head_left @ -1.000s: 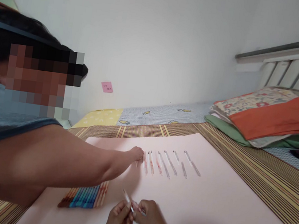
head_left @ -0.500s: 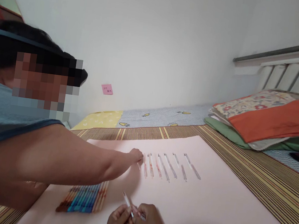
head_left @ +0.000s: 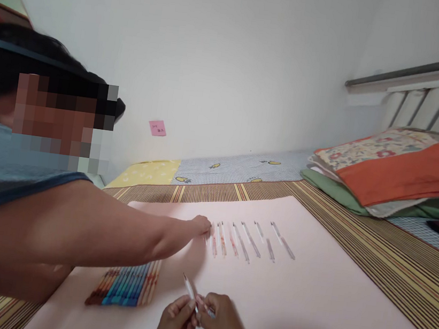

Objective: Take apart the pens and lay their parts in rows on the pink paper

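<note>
My left hand (head_left: 175, 318) pinches a slim white pen (head_left: 189, 287), whose dark reddish tip points up and away from me. Close beside it, my right hand (head_left: 221, 318) is closed on a pinkish, see-through pen piece (head_left: 209, 310), partly hidden by my fingers. Whether this piece is joined to the white pen I cannot tell. Both hands are just above the pale pink sheet (head_left: 308, 289). Farther off, several slim white pens (head_left: 246, 231) lie in a row, with see-through grey and pinkish pieces (head_left: 270, 250) at their near ends.
At left, a person in blue leans over the sheet, their arm (head_left: 125, 233) reaching to the row's left end. Below that arm lies a group of coloured pens (head_left: 126, 284). A striped mat (head_left: 356, 231) surrounds the sheet; folded bedding (head_left: 396, 171) is stacked at right.
My hands keep their hold, with the white pen shifted very slightly. The other person's head has moved a little left; their hand stays at the row. The view has shifted slightly.
</note>
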`<state>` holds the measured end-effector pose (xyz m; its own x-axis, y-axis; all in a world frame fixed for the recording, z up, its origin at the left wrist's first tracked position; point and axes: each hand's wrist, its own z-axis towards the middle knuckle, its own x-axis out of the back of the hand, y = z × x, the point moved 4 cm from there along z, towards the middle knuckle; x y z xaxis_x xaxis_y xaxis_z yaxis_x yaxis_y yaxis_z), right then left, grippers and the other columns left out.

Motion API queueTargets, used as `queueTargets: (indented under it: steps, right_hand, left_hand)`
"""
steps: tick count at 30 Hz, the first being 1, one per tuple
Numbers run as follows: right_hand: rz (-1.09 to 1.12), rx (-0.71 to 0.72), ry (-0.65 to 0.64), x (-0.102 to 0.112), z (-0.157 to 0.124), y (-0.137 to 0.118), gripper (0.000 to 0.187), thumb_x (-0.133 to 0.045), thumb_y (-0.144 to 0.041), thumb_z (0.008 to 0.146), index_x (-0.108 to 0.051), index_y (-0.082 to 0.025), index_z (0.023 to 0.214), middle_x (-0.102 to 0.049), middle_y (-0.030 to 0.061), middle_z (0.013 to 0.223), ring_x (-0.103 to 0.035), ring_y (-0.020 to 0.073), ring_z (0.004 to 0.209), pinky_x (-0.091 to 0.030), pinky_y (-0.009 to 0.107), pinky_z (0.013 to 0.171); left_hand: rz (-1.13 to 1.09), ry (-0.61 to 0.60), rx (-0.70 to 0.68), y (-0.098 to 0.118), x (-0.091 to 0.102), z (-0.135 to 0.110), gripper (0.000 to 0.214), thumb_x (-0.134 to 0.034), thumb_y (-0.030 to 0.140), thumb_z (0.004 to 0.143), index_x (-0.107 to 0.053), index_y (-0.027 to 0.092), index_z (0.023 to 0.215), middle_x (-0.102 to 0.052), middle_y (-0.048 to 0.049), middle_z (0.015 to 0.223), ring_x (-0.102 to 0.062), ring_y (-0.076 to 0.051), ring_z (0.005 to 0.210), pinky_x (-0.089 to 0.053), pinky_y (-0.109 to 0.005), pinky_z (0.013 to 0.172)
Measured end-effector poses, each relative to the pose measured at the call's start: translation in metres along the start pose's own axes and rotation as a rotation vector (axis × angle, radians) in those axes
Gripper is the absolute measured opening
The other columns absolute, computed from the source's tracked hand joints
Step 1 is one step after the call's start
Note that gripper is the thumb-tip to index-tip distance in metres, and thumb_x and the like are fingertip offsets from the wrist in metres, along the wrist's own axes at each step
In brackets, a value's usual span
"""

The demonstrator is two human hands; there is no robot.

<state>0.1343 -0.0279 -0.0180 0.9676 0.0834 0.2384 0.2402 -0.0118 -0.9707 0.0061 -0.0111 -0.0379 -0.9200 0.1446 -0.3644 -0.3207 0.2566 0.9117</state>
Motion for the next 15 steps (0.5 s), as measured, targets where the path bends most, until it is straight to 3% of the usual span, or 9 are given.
queueTargets:
  steps: [15]
  right_hand:
    - [0.072,0.017,-0.010,-0.0079,0.0009,0.0099,0.019,-0.060,-0.036,0.082,-0.063,-0.021,0.073,-0.073,0.0027,0.073,-0.066,0.0179,0.069,-0.045,0.025,0.064]
  left_hand:
    - [0.010,-0.013,0.009,0.0082,-0.0039,-0.0076,0.039,-0.080,0.049,0.070,-0.074,0.011,0.079,-0.058,-0.0014,0.055,-0.033,-0.006,0.047,-0.021,-0.022,0.048]
